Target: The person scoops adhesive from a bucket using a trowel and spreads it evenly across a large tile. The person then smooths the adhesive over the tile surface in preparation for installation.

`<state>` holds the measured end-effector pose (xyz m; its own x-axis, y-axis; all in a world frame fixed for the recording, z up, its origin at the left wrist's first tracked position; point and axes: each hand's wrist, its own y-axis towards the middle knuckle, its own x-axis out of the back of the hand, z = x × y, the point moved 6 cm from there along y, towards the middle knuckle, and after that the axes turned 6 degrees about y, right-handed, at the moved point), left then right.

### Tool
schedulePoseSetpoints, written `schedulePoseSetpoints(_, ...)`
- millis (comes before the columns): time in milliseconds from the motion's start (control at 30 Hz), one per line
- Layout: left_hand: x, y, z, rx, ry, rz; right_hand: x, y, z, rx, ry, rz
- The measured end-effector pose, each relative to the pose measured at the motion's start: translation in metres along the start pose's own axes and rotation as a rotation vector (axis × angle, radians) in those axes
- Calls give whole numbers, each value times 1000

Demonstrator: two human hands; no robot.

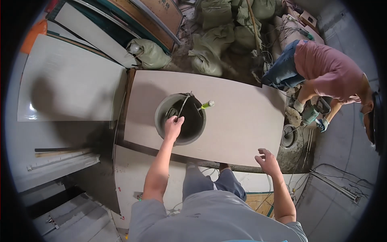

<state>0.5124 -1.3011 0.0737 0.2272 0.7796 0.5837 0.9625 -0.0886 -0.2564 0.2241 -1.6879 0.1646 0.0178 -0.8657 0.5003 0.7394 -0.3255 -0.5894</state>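
Note:
A dark round bucket [160,108] stands on a large pale slab [238,117] in front of me. My left hand [174,127] is over its near-left side, fingers closed on a thin curved bar that looks like the bucket's handle [184,105]. The bar runs up to the far rim. A tool with a yellow-green grip [207,105] leans over the bucket's right rim, its lower end inside. The bucket's dark contents are hard to make out. My right hand [267,162] hangs empty near the slab's near right edge, fingers apart and bent.
At right, a co-worker [326,72] bends over a small bucket [289,136] with a green power mixer [310,114]. Full sacks [213,44] lie beyond the slab. Panels [72,84] lean at left. Another pale slab [133,173] lies by my legs; cables [342,173] trail at right.

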Motion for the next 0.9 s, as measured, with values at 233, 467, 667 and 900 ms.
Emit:
schedulePoseSetpoints(233, 67, 44, 98, 151, -86, -83, -130, 57, 167, 261, -191, 105)
schedulePoseSetpoints(467, 128, 119, 202, -78, 385, -215, -285, 177, 288, 762, -908, -51)
schedulePoseSetpoints(667, 94, 146, 245, 162, 279, -48, -344, 283, 243, 255, -1002, 276)
schedulePoseSetpoints(900, 83, 153, 282, 220, -8, -76, -386, 272, 231, 391, -1146, 261)
